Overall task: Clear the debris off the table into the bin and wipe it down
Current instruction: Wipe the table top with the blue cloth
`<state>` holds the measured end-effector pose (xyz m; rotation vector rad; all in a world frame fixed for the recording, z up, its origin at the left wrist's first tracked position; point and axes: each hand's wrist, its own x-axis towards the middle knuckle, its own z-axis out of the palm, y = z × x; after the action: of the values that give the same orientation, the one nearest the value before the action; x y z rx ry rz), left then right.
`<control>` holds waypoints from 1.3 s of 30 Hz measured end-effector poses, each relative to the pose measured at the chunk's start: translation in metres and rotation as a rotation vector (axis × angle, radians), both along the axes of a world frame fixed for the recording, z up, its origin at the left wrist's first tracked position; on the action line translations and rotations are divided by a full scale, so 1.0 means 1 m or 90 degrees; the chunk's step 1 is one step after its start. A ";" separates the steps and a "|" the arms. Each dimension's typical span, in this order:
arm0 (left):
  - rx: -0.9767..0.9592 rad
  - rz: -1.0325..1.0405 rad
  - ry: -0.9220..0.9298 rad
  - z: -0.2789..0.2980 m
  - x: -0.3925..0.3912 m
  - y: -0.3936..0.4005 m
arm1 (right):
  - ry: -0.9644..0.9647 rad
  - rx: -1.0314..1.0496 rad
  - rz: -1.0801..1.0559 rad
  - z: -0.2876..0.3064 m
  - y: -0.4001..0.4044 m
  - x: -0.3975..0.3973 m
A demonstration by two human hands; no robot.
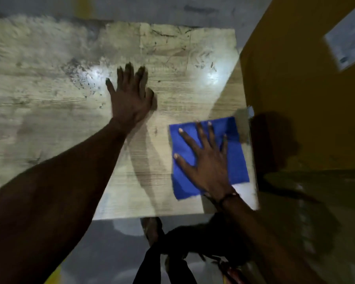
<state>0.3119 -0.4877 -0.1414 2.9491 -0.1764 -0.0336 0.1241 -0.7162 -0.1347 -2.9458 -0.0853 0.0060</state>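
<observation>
A person's right hand (206, 158) presses flat, fingers spread and released, on a blue cloth (208, 156) at the tabletop's (172, 50) near right corner. The left hand (129, 97), likewise spread, braces mid-tabletop. The smudged, unwiped surface lies away to the left and far side, nearer the left hand.

bright blue cloth (209, 158); pale grey-beige wood-grain counter (70, 119) with dark smudges; mustard-yellow wall (295, 99); grey floor (111, 253); white paper (348, 37).

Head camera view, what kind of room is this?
Probably an indoor room at home, dimly lit: a worn wood-grain table, a mustard-yellow wall beside it, a grey floor. Hard to say more.
</observation>
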 end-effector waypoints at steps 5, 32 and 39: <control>-0.033 0.051 -0.030 0.001 0.007 -0.009 | -0.001 -0.027 -0.139 -0.006 -0.056 0.062; -0.099 0.098 -0.037 0.015 0.011 -0.016 | -0.032 -0.014 -0.125 -0.008 -0.046 0.278; -0.100 0.103 -0.038 0.015 0.012 -0.016 | 0.009 0.011 -0.058 0.015 -0.014 0.112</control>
<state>0.3242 -0.5040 -0.1261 2.7979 0.0492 0.0869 0.2359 -0.7300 -0.1193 -2.9287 0.0496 0.0136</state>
